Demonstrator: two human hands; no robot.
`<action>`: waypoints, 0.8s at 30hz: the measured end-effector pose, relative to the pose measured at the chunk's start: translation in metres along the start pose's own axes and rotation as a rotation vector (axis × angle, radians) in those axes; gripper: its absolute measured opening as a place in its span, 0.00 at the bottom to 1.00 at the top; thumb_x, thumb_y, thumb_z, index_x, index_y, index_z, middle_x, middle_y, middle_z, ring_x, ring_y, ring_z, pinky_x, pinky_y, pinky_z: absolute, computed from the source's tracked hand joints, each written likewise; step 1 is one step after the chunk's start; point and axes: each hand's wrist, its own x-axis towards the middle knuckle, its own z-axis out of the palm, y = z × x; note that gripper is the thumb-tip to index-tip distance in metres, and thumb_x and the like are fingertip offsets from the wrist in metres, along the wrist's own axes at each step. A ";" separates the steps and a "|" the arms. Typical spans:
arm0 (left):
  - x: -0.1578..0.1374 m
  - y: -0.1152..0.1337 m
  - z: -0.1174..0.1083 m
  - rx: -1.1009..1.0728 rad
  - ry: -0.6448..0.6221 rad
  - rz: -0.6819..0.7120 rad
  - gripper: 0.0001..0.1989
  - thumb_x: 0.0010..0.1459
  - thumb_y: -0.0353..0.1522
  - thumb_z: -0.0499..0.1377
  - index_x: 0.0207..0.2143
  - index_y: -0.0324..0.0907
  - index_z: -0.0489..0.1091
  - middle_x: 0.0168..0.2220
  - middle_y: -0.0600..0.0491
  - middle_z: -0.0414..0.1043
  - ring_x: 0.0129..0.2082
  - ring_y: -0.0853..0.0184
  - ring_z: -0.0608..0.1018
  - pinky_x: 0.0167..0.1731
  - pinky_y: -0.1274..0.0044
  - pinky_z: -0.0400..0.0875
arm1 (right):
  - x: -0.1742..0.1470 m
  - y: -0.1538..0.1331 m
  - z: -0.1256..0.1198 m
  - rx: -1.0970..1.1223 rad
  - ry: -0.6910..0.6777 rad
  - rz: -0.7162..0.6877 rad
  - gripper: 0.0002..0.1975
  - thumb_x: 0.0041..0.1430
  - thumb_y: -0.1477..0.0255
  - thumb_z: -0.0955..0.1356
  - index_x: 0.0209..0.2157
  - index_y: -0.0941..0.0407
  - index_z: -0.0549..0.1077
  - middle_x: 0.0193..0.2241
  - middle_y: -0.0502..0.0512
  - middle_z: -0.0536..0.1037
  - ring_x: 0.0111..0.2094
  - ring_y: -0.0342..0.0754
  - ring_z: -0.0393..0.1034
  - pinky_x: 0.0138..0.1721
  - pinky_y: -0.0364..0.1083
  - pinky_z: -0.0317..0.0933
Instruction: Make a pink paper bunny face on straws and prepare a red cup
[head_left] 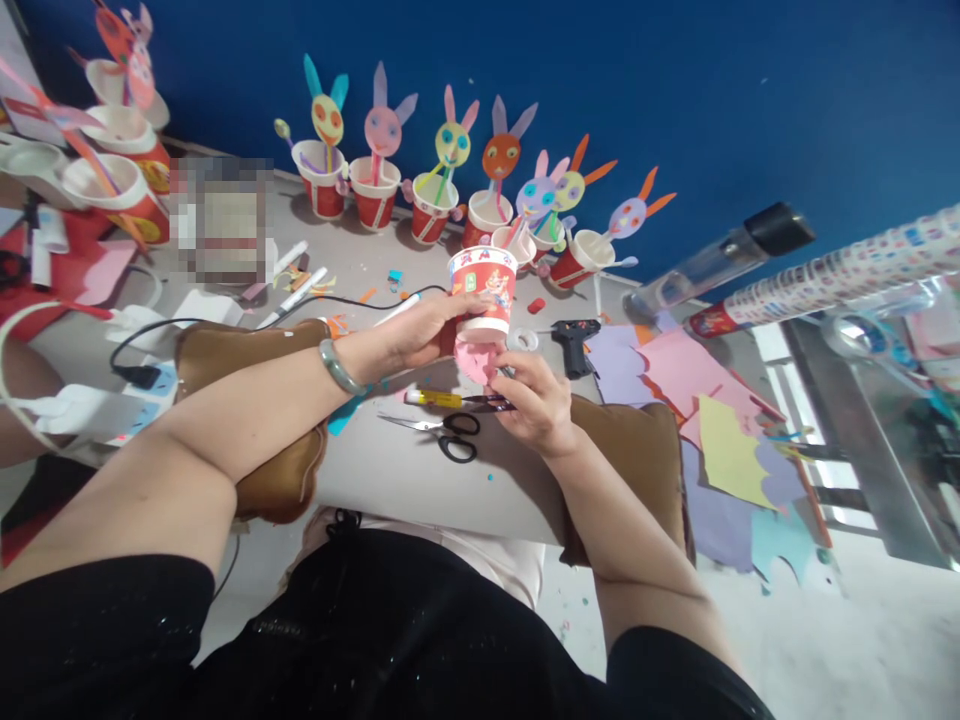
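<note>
My left hand (431, 330), with a bangle on its wrist, is wrapped round a red-and-white paper cup (484, 285) held above the table. Just below the cup is a pink piece of paper (474, 361), partly covered by the cup. The fingers of my right hand (536, 400) are pinched at this piece's right edge; a small dark thing shows between them, too small to name. Under my hands lie scissors (442, 430) with black handles and a yellow tube (435, 398) with a white end.
Along the blue wall stand several paper cups with rabbit-faced paper figures (383, 131). A black glue gun (576, 345) lies to the right, before coloured paper sheets (694, 375). A long stack of cups (840, 275) leans at right. A power strip (146, 400) sits left.
</note>
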 end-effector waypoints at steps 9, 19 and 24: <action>0.002 -0.001 0.001 -0.024 0.023 -0.017 0.05 0.57 0.30 0.64 0.32 0.36 0.74 0.29 0.52 0.78 0.30 0.69 0.78 0.38 0.74 0.72 | -0.005 0.005 0.008 0.107 0.071 -0.035 0.09 0.63 0.81 0.68 0.36 0.51 0.67 0.42 0.55 0.86 0.35 0.46 0.81 0.32 0.44 0.72; 0.003 -0.002 -0.001 0.068 0.075 -0.074 0.09 0.61 0.34 0.62 0.35 0.36 0.74 0.29 0.48 0.79 0.30 0.66 0.80 0.39 0.72 0.78 | -0.002 0.001 0.001 0.325 0.006 0.106 0.08 0.61 0.76 0.69 0.33 0.50 0.66 0.29 0.51 0.83 0.30 0.46 0.80 0.28 0.44 0.73; 0.002 0.007 -0.002 0.076 0.100 -0.085 0.14 0.62 0.38 0.60 0.40 0.35 0.73 0.29 0.46 0.79 0.30 0.61 0.83 0.35 0.71 0.81 | 0.007 -0.006 -0.012 0.613 -0.208 0.201 0.07 0.56 0.77 0.70 0.33 0.52 0.69 0.26 0.49 0.81 0.26 0.43 0.76 0.26 0.41 0.68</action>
